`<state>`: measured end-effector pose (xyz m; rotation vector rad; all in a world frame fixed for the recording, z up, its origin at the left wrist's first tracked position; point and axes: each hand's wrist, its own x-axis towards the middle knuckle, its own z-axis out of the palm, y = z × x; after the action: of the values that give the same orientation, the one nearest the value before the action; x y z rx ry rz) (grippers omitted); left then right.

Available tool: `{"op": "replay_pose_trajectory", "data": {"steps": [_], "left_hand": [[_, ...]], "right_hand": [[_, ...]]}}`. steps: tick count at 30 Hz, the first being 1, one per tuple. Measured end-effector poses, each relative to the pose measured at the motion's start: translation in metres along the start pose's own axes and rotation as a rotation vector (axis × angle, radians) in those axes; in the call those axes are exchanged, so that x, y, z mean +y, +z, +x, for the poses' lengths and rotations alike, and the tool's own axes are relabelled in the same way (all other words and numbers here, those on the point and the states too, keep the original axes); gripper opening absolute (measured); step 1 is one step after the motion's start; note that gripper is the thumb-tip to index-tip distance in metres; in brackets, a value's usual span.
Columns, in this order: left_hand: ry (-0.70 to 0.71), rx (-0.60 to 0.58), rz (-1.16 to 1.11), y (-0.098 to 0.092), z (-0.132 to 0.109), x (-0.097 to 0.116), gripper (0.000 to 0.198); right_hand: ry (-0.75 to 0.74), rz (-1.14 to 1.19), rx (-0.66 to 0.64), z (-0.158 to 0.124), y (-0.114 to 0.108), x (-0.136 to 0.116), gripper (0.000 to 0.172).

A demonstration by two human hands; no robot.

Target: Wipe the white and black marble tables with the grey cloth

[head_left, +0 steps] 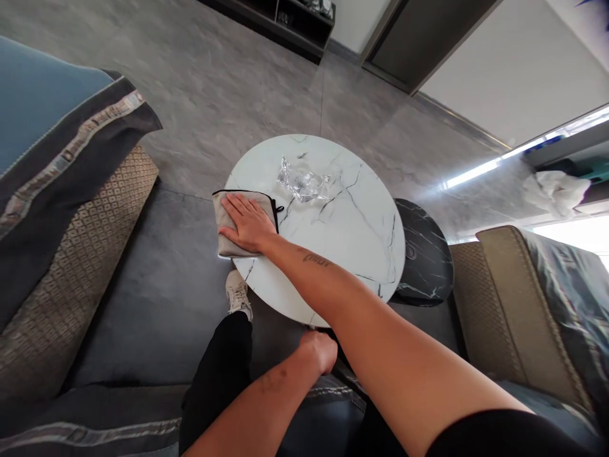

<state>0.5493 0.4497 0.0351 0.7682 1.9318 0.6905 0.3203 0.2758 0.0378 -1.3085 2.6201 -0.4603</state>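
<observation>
My right hand (247, 222) lies flat, fingers a little spread, on a beige zip pouch (226, 244) with black edging. The pouch rests at the left rim of a round white marble-patterned table (356, 247), partly over the edge, and its black zip pull sticks out to the right. Below the near rim, my left hand (320, 351) is closed with its fingers curled; what it grips, if anything, is hidden. A crumpled clear plastic wrapper (304, 183) sits toward the far side of the tabletop, apart from both hands.
A lower black marble-patterned side table (425, 254) adjoins on the right. A patterned sofa (95, 254) stands at left, and a beige sofa arm (504, 285) at right. My shoe (236, 292) is beside the table. A dark cabinet (295, 28) stands at the back.
</observation>
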Motion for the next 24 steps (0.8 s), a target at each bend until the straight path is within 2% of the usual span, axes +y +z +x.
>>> {"op": "replay_pose_trajectory", "data": {"steps": [5, 10, 15, 19, 24], "left_hand": [[-0.071, -0.048, 0.047, -0.005, -0.002, 0.004, 0.052], [-0.090, -0.060, 0.084, -0.001, 0.003, 0.006, 0.046], [-0.110, -0.073, 0.104, 0.002, 0.005, 0.004, 0.043], [-0.125, -0.089, 0.114, 0.000, 0.004, 0.003, 0.049], [-0.155, -0.130, 0.119, -0.002, 0.006, 0.005, 0.049]], "right_hand": [[0.051, -0.026, -0.009, -0.028, -0.016, 0.035, 0.084], [0.078, -0.043, -0.006, -0.058, -0.028, 0.070, 0.086], [0.103, -0.061, -0.007, -0.084, -0.037, 0.092, 0.086], [0.099, -0.084, -0.006, -0.101, -0.043, 0.106, 0.086], [0.093, -0.103, -0.015, -0.126, -0.054, 0.137, 0.087]]}}
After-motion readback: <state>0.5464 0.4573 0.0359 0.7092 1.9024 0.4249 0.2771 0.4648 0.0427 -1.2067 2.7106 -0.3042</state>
